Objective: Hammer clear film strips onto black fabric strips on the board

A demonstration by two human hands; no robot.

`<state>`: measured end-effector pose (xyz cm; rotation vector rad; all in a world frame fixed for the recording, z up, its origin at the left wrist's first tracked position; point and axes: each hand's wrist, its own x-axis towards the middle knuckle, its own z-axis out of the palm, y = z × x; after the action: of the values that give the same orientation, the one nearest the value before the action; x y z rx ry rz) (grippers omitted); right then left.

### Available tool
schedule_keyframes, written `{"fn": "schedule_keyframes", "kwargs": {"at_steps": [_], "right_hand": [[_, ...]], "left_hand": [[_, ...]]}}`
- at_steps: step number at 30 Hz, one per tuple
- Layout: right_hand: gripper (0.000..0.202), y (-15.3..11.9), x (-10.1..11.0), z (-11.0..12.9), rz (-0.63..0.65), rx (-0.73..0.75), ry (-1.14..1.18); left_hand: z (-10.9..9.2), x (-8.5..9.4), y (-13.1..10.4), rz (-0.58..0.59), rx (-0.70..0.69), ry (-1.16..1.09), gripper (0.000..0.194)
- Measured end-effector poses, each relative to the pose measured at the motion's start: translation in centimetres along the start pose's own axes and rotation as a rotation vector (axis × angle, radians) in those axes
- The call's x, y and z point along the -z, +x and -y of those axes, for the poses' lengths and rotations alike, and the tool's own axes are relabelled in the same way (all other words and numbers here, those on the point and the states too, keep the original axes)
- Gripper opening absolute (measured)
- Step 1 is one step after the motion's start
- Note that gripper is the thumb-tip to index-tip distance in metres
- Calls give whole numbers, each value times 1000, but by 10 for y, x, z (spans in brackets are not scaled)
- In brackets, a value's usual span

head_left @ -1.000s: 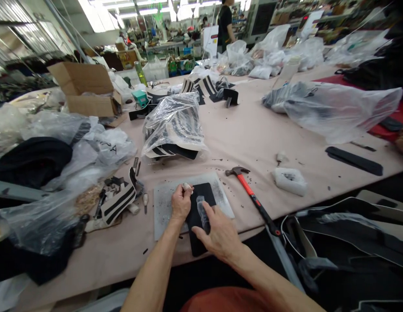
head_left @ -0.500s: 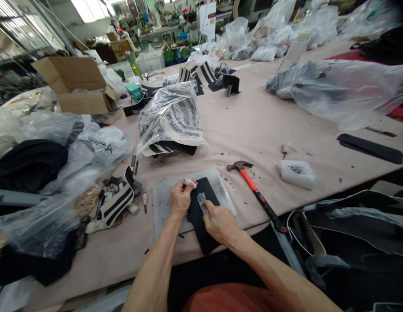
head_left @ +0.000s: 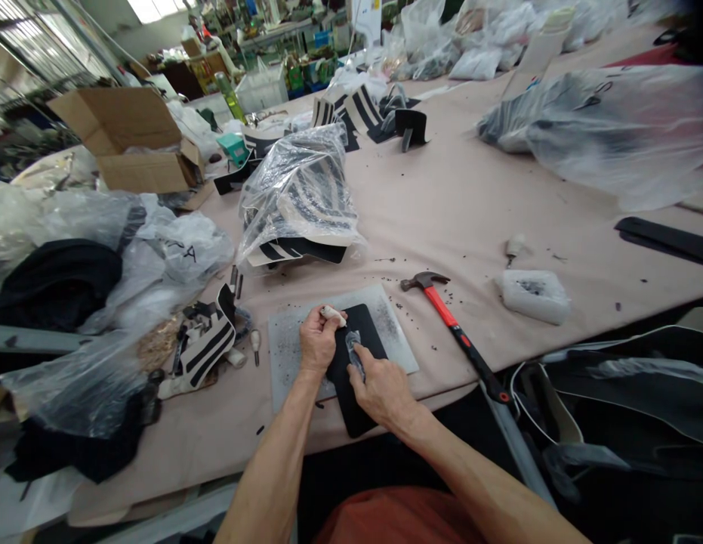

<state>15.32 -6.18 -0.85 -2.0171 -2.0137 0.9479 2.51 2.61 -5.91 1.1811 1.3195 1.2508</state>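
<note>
A black panel [head_left: 361, 412] lies over a pale, speckled board [head_left: 286, 340] at the table's near edge. My left hand [head_left: 318, 340] is closed on a white-handled tool [head_left: 332, 315] above the panel's upper left part. Fingers of my right hand [head_left: 385, 385] are wrapped round a plastic-wrapped piece [head_left: 354, 349] over the panel; what is inside the wrap is hard to make out. A claw hammer [head_left: 442, 306] with a red and black handle rests right of the board.
Another white-handled tool [head_left: 255, 344] and striped pieces [head_left: 212, 351] lie left of the board. Beyond it sits a plastic-covered striped bundle [head_left: 306, 196]. A translucent container [head_left: 535, 296] stands at the right, a cardboard box [head_left: 141, 170] at the back left.
The view has shifted slightly, so the table's items appear displaced. Both hands keep their holds over the panel, with the wrapped piece tilted slightly differently.
</note>
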Motion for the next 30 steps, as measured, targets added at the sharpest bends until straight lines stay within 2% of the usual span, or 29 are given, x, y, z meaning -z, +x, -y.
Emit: {"fn": "schedule_keyframes", "kwargs": {"at_steps": [8,12,14,17,19,21,23,25,27,29,30], "right_hand": [[51,-3,-3,0,-12,9,22],[61,-4,11,-13,-8,119,138],[53,-1,27,-35,-114,141,189],[45,9,52,-87,-402,-5,-1],[42,15,64,-124,-409,-155,-191],[31,19,70,-151,-295,-263,-236],[17,21,72,-162,-195,-330,-31],[8,22,73,-159,-92,-386,385],[4,22,77,-145,21,-416,735],[9,19,83,-126,76,-409,870],[14,16,88,-115,59,-390,873]], "left_hand": [[1,-2,-2,-9,-87,153,16],[-2,-3,-10,-13,-211,313,10],[-3,-4,-13,5,-260,364,10],[-5,-4,-13,30,-250,359,12],[-5,-3,-11,47,-223,340,13],[-6,-3,-9,74,-222,344,13],[-6,-2,-8,102,-253,359,13],[-6,-1,-8,123,-294,361,12],[-4,0,-9,135,-317,359,13],[-1,1,-9,140,-313,365,14],[0,1,-9,140,-307,365,14]]}}
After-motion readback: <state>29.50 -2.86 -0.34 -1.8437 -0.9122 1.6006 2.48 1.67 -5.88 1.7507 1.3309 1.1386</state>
